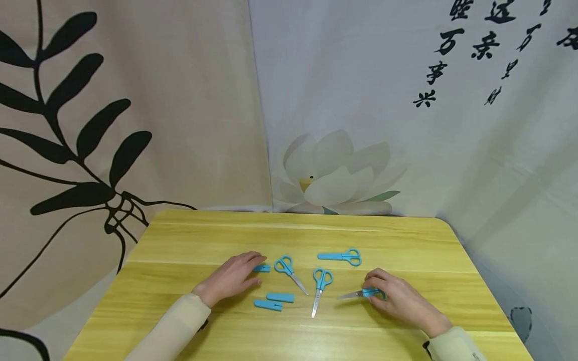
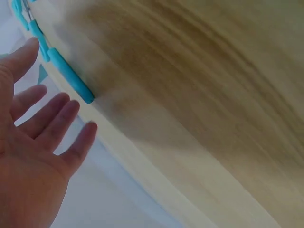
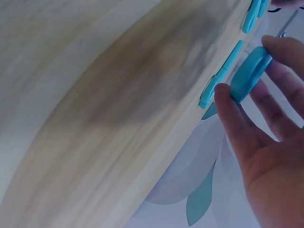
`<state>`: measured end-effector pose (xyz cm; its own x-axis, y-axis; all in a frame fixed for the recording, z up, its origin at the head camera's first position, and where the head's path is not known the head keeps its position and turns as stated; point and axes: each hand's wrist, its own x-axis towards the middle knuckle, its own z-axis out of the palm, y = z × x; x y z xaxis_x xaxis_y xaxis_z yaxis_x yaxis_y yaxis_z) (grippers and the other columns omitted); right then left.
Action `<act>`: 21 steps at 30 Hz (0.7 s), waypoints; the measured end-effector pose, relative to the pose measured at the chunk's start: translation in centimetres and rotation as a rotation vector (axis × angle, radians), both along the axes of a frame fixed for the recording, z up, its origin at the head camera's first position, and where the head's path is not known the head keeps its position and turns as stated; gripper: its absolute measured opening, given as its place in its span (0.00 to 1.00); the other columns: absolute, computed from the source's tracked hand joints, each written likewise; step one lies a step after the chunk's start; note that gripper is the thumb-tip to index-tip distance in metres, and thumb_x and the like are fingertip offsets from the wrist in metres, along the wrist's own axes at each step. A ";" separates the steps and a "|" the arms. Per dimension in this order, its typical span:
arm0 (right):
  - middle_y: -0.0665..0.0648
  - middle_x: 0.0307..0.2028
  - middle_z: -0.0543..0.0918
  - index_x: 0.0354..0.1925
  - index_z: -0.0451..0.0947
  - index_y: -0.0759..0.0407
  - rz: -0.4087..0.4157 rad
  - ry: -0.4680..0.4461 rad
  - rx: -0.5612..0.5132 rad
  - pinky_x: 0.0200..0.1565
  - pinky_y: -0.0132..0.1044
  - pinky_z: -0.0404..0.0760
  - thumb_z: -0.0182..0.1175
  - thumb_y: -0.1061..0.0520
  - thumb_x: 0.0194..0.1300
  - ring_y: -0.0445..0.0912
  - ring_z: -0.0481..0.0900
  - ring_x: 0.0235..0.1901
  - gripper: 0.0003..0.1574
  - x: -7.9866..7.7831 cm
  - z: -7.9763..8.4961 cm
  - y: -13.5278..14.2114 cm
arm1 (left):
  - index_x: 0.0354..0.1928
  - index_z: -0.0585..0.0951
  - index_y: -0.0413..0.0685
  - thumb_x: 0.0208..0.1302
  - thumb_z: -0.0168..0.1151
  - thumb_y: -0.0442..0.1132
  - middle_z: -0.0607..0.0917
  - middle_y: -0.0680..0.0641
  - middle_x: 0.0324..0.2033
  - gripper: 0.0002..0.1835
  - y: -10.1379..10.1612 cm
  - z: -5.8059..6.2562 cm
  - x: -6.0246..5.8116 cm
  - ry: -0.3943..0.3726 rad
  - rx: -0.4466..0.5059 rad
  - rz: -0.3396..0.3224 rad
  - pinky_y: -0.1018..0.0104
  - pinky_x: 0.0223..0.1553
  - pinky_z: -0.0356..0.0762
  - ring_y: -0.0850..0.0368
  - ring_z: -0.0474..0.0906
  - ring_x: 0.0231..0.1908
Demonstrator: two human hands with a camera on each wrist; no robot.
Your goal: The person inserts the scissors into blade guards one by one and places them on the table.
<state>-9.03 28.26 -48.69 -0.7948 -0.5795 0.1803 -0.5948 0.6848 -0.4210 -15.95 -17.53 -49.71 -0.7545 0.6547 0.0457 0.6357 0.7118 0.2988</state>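
Note:
My right hand (image 1: 395,296) pinches a pair of scissors (image 1: 372,292) by its blue handle, the bare blades pointing left. In the right wrist view, thumb and fingers press the handle (image 3: 249,73) from both sides. My left hand (image 1: 232,277) reaches over a blue scissors sheath (image 1: 262,268), which it partly hides in the head view. From the left wrist, the fingers look relaxed and spread, with a blue sheath (image 2: 71,78) just past the fingertips. Two unsheathed scissors lie between the hands, one pair (image 1: 291,274) slanted, the other pair (image 1: 318,291) nearly lengthwise.
Behind them lies a sheathed pair of scissors (image 1: 338,256). Two loose blue sheaths, one (image 1: 280,298) just behind the other (image 1: 268,305), lie nearer the front, right of the left wrist. A patterned curtain (image 1: 343,100) hangs behind the wooden table (image 1: 217,225).

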 end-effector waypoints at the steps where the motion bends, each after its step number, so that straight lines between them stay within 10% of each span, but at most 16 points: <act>1: 0.43 0.51 0.79 0.47 0.84 0.46 -0.005 -0.005 0.000 0.43 0.36 0.86 0.72 0.59 0.67 0.37 0.80 0.44 0.12 0.0 0.0 0.0 | 0.69 0.75 0.39 0.72 0.68 0.46 0.78 0.39 0.64 0.30 0.1 -0.1 -0.1 -0.006 0.002 -0.002 0.45 0.63 0.76 0.41 0.76 0.63; 21: 0.46 0.53 0.80 0.47 0.85 0.48 -0.070 0.014 0.005 0.47 0.38 0.86 0.72 0.58 0.67 0.40 0.82 0.47 0.11 -1.2 -0.2 -1.5 | 0.48 0.87 0.46 0.69 0.70 0.34 0.82 0.52 0.43 0.08 0.5 -1.3 -1.6 -0.011 0.089 -0.038 0.61 0.48 0.84 0.55 0.81 0.45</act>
